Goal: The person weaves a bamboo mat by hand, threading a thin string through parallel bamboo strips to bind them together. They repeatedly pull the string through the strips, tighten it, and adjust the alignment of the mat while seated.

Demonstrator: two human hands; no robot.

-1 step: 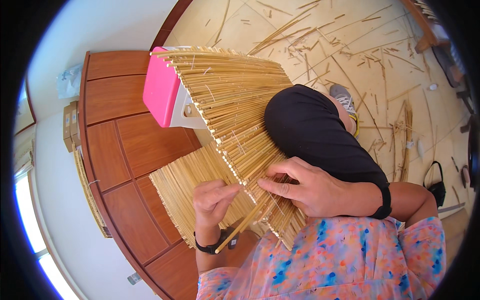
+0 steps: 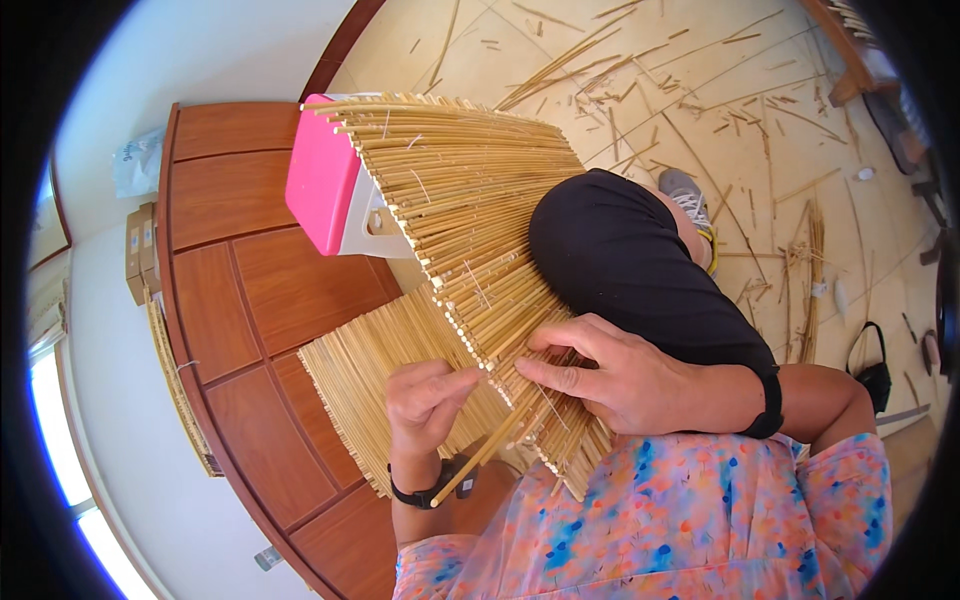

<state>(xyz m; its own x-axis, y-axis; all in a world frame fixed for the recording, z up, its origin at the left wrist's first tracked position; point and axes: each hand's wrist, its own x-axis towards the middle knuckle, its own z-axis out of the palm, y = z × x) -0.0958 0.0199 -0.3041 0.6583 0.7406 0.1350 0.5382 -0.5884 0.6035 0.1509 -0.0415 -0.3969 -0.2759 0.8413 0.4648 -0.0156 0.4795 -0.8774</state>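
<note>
A mat of thin yellow reed stalks [image 2: 450, 180] bound with thread lies slanting across my lap and thigh, its cut ends toward the left. My left hand [image 2: 428, 400] is closed in a pinch at those cut ends; what its fingertips hold is too small to make out. On the mat's near part rests my right hand [image 2: 640, 375], thumb and forefinger pressed on the reeds. Between the hands, one longer stalk [image 2: 465, 465] juts out past the mat's edge toward my left wrist. Short thread ends [image 2: 478, 285] show on the mat's surface.
More reed matting [image 2: 370, 360] spreads below on the left, beside a brown panelled wooden cabinet [image 2: 300, 290]. Under the mat's far end stands a white stool with a pink top [image 2: 325, 185]. Loose stalks and broken bits [image 2: 620, 95] litter the tiled floor; a reed bundle [image 2: 812, 270] lies at right.
</note>
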